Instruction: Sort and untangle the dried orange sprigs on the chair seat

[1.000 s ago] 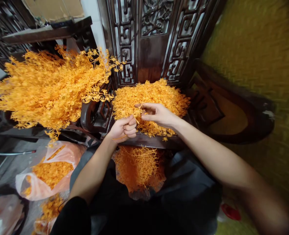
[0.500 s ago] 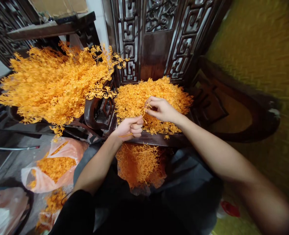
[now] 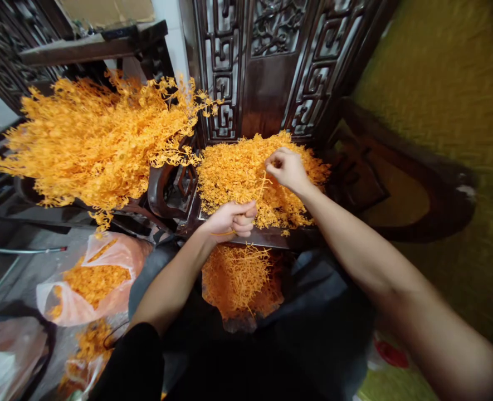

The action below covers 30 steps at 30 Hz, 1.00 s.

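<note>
A thin orange stem rises from my left hand, whose fingers are closed round its lower end just above the front edge of the wooden seat. My right hand is up and to the right of it, thumb and fingertips pressed together near the stem's top; what they hold, if anything, is too small to make out. Beneath both hands a heap of small orange blossoms covers the seat. Below the seat's edge, an open plastic bag of bare orange stems rests between my legs.
A large bundle of orange flower sprays lies on another wooden chair at the left. On the floor below it, a pinkish plastic bag holds orange pieces. The carved chair armrest curves at the right.
My right hand has moved up and right, away from my left hand. My left hand has shifted slightly right, and the stem in it now stands clear of my right fingertips.
</note>
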Available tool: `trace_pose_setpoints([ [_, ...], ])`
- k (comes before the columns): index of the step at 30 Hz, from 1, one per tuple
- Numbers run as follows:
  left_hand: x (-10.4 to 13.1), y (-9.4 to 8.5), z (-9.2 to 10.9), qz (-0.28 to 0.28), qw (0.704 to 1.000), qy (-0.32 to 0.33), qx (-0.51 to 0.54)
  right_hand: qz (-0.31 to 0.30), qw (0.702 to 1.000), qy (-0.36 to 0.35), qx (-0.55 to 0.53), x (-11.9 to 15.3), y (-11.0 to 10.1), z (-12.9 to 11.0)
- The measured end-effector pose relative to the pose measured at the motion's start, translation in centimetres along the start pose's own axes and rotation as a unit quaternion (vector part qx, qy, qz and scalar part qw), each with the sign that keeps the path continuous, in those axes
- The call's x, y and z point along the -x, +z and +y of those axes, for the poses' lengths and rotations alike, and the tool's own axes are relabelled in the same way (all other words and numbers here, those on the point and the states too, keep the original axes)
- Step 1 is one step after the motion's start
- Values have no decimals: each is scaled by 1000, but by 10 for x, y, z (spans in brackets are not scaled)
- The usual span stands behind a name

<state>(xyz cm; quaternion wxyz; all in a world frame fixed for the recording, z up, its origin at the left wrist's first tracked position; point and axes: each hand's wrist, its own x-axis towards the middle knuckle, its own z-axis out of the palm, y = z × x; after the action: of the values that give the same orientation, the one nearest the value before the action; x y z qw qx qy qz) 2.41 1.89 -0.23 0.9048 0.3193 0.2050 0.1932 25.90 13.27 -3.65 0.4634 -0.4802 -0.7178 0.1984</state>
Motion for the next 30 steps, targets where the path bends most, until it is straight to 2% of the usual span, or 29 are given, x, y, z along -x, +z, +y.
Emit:
trace_pose_setpoints([
  [1,1,-2,2,5,1000,11,9,1,998,50,-48,1,-4,-4],
  [2,2,-4,3,10,999,23,19,-28,990,94,-105,4,-6,-10],
  [3,2,-7,5,14,999,37,31,-82,975,126,-164,8,-7,-19],
  [5,3,-10,8,19,997,62,52,-208,928,152,-268,18,-5,-40],
  [7,2,-11,9,20,995,72,64,-271,882,154,-354,27,2,-58],
  [10,0,-9,8,15,994,83,68,-254,839,171,-450,34,15,-76],
  [15,-1,-9,5,-9,991,116,60,-229,801,215,-510,37,27,-91],
  [20,-2,-10,3,-19,993,114,39,-168,814,219,-512,42,31,-102],
  [24,-4,-10,2,-14,995,98,-1,-205,803,281,-484,44,23,-104],
  [26,-6,-11,1,3,995,89,-39,-192,806,317,-461,45,19,-103],
  [28,-7,-11,0,32,992,96,-82,-145,827,328,-433,47,17,-103],
  [30,-7,-8,0,60,984,113,-123,-105,859,313,-390,49,17,-99],
])
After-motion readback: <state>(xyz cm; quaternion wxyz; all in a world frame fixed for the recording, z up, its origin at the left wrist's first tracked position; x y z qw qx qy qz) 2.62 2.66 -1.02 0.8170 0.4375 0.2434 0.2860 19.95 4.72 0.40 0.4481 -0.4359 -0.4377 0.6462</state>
